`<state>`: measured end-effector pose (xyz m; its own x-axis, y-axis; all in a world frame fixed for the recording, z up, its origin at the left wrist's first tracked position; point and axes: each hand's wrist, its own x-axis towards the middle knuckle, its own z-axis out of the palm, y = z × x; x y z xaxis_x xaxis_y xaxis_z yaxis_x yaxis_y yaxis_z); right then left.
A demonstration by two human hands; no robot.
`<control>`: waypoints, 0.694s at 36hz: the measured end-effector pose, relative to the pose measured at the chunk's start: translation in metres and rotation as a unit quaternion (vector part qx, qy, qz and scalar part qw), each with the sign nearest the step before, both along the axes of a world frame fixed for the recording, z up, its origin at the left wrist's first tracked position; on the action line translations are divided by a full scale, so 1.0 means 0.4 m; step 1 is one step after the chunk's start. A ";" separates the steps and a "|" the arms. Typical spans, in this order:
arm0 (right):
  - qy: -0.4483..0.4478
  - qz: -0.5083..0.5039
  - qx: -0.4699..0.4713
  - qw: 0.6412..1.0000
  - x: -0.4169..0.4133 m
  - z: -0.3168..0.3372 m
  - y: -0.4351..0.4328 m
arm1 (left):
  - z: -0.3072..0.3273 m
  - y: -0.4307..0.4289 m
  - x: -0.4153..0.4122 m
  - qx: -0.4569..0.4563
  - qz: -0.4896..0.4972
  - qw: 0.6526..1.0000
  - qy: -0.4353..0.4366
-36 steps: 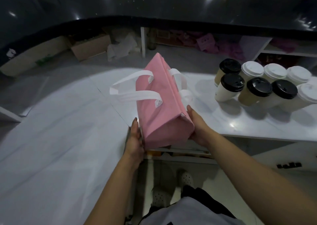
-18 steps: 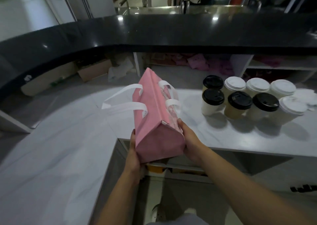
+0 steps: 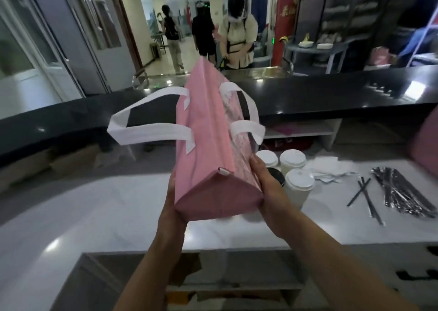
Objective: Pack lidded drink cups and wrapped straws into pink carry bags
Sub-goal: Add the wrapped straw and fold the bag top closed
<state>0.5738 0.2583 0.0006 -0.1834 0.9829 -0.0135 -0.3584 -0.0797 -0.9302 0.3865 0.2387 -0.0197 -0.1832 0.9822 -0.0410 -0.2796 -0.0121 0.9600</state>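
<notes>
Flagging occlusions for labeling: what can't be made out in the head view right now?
Inside of the pink bag: head view, hidden by its own walls.
Dark-lidded cup: head view, mostly behind the right hand; cups behind the bag unseen.
Wrapped straws: head view, blurred, no count possible.
Pink shape: head view, cut off by the right edge.

A plain pink carry bag (image 3: 203, 144) carries white strap handles (image 3: 147, 130) and a paler pink side panel (image 3: 237, 142) with a faint print. The cups (image 3: 296, 195) are cream with white lids (image 3: 299, 179); one lid (image 3: 276, 177) is black. Silver wrapped straws (image 3: 403, 192) lie by thin black sticks (image 3: 366, 192) on a white counter (image 3: 106, 204). The bar top (image 3: 331, 92) is glossy black and the banner (image 3: 294, 26) red with gold lettering.
</notes>
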 end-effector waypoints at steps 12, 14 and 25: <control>0.005 -0.141 0.031 0.989 0.406 0.089 0.110 | 0.089 0.234 0.429 0.026 -0.126 0.992 0.010; -0.001 -0.156 0.019 0.988 0.468 0.078 0.139 | 0.076 0.293 0.495 0.037 -0.136 0.990 -0.001; -0.037 -0.199 -0.032 0.979 0.733 0.083 0.488 | 0.054 0.639 0.774 0.024 -0.163 0.985 -0.050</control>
<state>0.8672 0.4536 0.0336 0.2183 0.9729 -0.0760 -0.3048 -0.0060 -0.9524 0.6960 0.4942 0.0020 0.1441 0.9896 0.0045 -0.3686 0.0495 0.9283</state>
